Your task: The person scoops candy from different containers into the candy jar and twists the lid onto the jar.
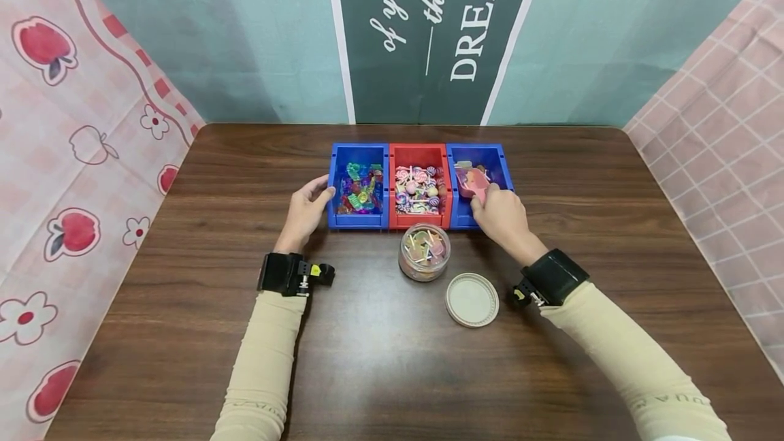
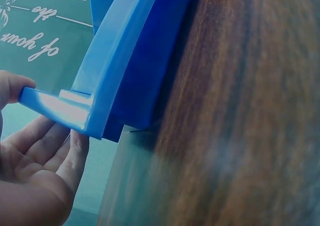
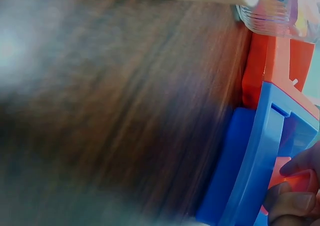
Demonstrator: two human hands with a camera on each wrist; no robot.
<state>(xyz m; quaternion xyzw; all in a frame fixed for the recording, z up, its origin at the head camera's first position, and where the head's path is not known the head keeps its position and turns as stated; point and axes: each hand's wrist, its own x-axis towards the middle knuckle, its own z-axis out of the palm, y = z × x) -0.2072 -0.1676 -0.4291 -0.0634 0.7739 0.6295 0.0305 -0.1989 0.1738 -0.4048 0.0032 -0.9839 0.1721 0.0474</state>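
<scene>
A row of three bins stands before me. My left hand (image 1: 304, 213) grips the left side wall of the left blue bin (image 1: 358, 222), thumb at the rim and fingers along the outside. That bin holds colourful translucent pieces (image 1: 361, 189). My right hand (image 1: 505, 220) holds a pink scoop (image 1: 473, 182) by its handle, its bowl down inside the right blue bin (image 1: 462, 222). Small pieces show in and around the scoop. In the right wrist view, curled fingers (image 3: 295, 203) wrap the pink handle just over the bin's front edge.
Between the blue bins sits a red bin (image 1: 419, 221) of small lollipop-like pieces. In front of it, an uncovered clear jar (image 1: 424, 271) contains similar pieces. A pale round lid (image 1: 472, 300) lies on the wooden table (image 1: 367, 373) nearer me. A green curtain (image 1: 263, 53) hangs behind.
</scene>
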